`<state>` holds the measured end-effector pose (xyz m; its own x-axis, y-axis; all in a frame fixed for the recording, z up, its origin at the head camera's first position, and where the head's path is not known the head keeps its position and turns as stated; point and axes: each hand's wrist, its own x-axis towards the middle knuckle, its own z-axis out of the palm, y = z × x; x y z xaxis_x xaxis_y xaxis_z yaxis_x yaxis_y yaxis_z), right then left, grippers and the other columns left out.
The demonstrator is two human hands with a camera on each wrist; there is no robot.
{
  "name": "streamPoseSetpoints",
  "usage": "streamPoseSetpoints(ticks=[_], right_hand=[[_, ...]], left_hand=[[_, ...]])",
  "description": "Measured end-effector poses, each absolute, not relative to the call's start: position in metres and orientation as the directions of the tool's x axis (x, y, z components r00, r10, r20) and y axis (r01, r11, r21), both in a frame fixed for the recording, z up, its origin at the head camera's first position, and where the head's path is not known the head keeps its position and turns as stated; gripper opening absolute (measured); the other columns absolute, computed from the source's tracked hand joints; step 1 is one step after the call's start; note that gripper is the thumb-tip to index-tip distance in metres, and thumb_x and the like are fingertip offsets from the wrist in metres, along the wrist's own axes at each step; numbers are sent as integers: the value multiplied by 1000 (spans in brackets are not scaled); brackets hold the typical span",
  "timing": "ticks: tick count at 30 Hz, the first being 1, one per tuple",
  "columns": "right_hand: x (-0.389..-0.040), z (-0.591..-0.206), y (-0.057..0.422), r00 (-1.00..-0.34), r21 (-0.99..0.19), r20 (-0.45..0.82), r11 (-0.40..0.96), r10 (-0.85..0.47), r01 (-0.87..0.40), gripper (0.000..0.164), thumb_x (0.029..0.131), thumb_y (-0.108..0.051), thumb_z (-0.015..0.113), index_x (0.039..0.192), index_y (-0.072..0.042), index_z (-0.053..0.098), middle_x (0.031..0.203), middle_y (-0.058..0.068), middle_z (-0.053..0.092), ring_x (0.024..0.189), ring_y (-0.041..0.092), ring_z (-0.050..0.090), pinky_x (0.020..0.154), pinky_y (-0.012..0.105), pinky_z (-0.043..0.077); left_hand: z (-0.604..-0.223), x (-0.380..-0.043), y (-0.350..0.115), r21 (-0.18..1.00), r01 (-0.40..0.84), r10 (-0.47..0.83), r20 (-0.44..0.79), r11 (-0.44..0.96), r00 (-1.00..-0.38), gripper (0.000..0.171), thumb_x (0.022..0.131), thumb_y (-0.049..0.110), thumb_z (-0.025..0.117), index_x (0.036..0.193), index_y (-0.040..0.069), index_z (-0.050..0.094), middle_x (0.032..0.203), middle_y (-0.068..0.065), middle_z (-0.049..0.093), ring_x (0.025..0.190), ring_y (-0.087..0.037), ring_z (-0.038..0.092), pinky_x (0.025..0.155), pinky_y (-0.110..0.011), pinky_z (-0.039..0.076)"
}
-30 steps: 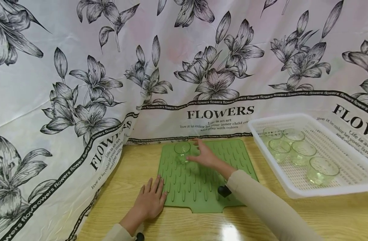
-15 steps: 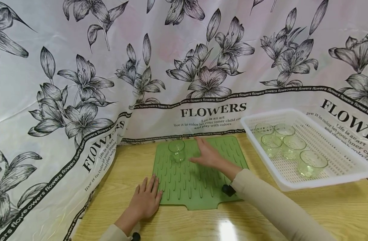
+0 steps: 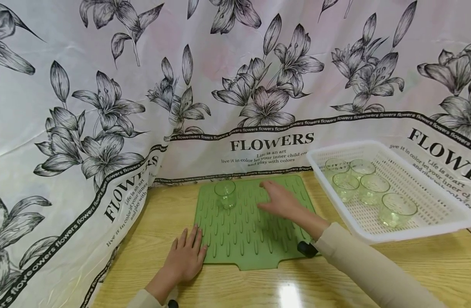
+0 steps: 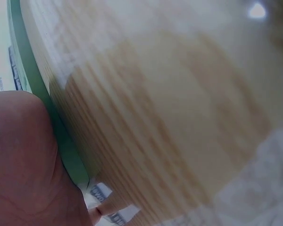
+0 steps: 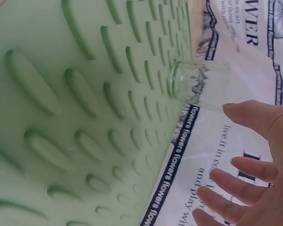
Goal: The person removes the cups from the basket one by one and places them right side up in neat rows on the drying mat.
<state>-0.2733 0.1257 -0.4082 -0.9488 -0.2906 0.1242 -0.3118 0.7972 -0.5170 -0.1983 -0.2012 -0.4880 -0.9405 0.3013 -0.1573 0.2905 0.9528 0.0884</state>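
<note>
A clear greenish glass (image 3: 225,195) stands upright on the back left of a green ridged drying mat (image 3: 243,231). My right hand (image 3: 280,202) hovers over the mat to the right of that glass, apart from it, its fingers spread and loosely bent around nothing. In the right wrist view the glass (image 5: 200,84) appears beyond the thumb with a gap between. My left hand (image 3: 184,256) lies flat with straight fingers at the mat's left front edge, fingertips by the mat. The left wrist view shows only part of that hand (image 4: 28,160) beside the green mat edge (image 4: 68,150).
A white perforated plastic basket (image 3: 424,233) on the right of the wooden table (image 3: 228,291) holds several similar glasses (image 3: 398,210). A flower-printed white cloth (image 3: 197,158) hangs behind the table and along its left side.
My right hand has let go of the glass and drawn away to the right. The glass stays on the mat. The view has shifted slightly; my left hand keeps its place.
</note>
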Motion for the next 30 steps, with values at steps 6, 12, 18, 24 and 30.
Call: streamPoseSetpoints(ticks=[6,12,18,24,30], right_hand=[[-262,-396,141,-948,-518,148,794,-283,-318,56,93,-25,75,139,0,55,137,21,60,122,40,60,98,57,51],[-254,-387,162,-933,-502,204,787,-296,-359,50,95,-21,73,134,6,58,132,25,63,121,44,60,100,58,50],[-245,-377,176,-923,-435,253,817,-291,-377,48,94,-22,74,131,5,61,128,23,65,117,43,62,96,58,52],[-234,-370,190,-923,-373,265,853,-280,-366,47,94,-26,73,131,1,62,129,20,67,117,42,63,92,59,53],[-222,-363,212,-919,-379,280,847,-279,-373,44,94,-25,73,129,1,64,125,20,68,114,42,64,87,60,54]], left_hand=[[-492,-199,-204,90,295,305,-130,951,-944,64,112,45,28,163,5,26,170,-15,16,154,-46,15,119,-68,18],[-484,-196,-202,112,280,295,-155,954,-943,62,113,42,30,162,4,28,170,-16,17,154,-46,15,118,-69,18],[-488,-196,-204,115,279,294,-146,953,-945,63,113,43,28,162,4,28,170,-16,17,154,-46,14,119,-69,17],[-486,-196,-201,102,275,287,-140,956,-947,61,113,41,30,162,4,28,170,-15,17,154,-45,15,118,-69,19],[-486,-197,-202,97,286,297,-138,953,-945,62,113,43,30,162,5,30,170,-15,17,154,-46,16,118,-68,19]])
